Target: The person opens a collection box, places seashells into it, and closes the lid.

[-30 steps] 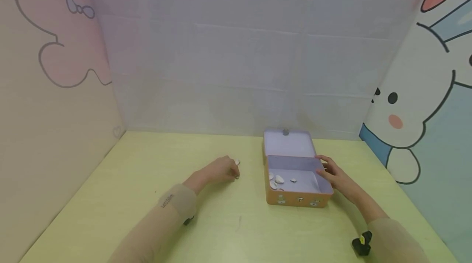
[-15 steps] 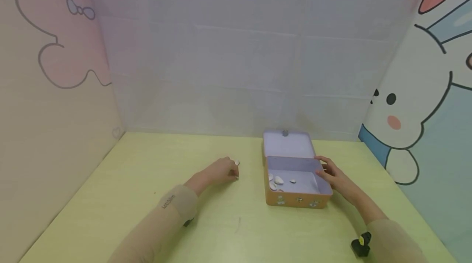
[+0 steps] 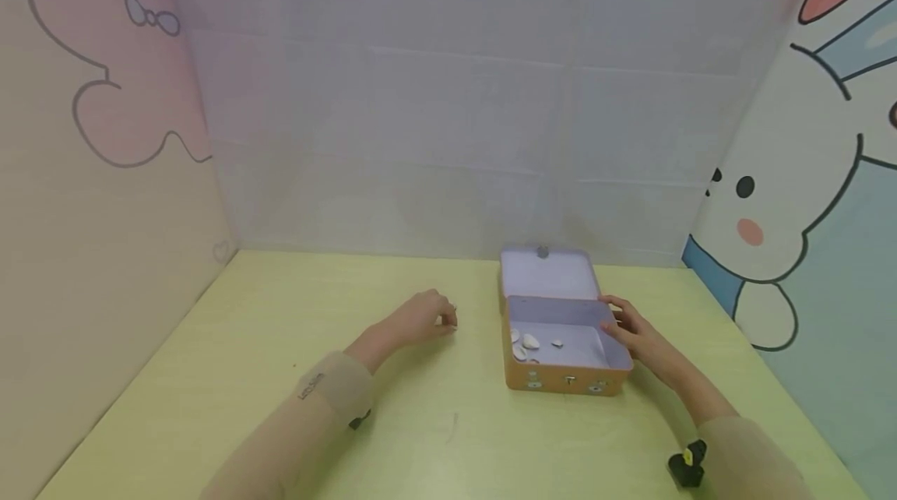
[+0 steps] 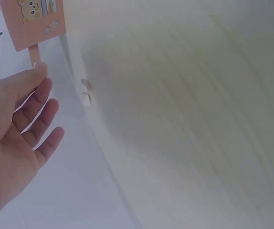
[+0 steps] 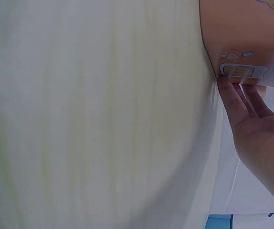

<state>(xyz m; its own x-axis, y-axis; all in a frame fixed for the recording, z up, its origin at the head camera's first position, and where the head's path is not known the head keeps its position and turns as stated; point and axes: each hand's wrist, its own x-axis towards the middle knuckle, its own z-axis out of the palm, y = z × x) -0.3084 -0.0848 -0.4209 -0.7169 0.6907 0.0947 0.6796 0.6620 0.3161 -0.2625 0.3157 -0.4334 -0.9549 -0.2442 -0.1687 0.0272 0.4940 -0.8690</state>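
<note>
Two bare hands appear in the head view above a pale yellow-green, flat-topped desk [image 3: 434, 445]. Right of centre stands an orange rectangular box [image 3: 585, 382] with a lilac inside, its lid [image 3: 549, 272] tipped back. Several small white shell-like pieces [image 3: 530, 341] lie inside, mostly toward its left wall. The left hand [image 3: 419, 318] is left of the box and apart from it, fingers bent downward; the right hand [image 3: 641, 338] is loosely spread at the box's right side, its thumb at the rim. In the left wrist view, the left hand's thumb and forefinger come close together, other fingers loosely bent; I cannot tell whether the tips hold anything. Two small pale pieces [image 4: 86, 98] lie on the desk, near that hand. In the right wrist view, slightly bent fingers [image 5: 231, 102] touch the box's orange wall.
</note>
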